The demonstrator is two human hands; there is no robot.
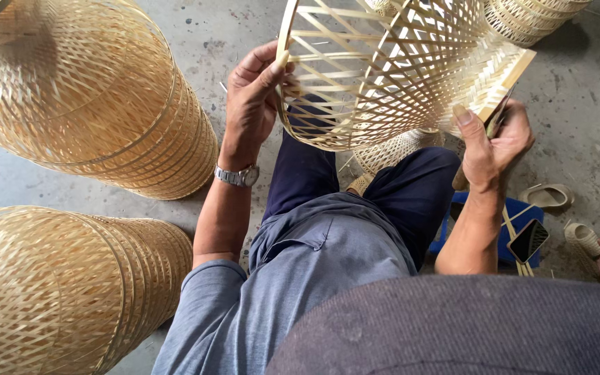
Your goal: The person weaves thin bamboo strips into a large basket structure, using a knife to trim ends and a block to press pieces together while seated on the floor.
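I judge the basket light, springy and easily crushed, so the stiff rim is the place to hold. It hangs over my knees. My left hand pinches the rim, thumb on top. My right hand is curled at the woven edge, seemingly around a thin tool.

Soft, even daylight, moderately bright; no glare. Faint diffuse shadows on concrete floor under stacked baskets, darker shade beneath basket over lap. Motion blur on stack at upper left, weave smeared. Hat brim at bottom edge soft, out of focus. Hands fairly sharp. Wide-angle stretch toward corners
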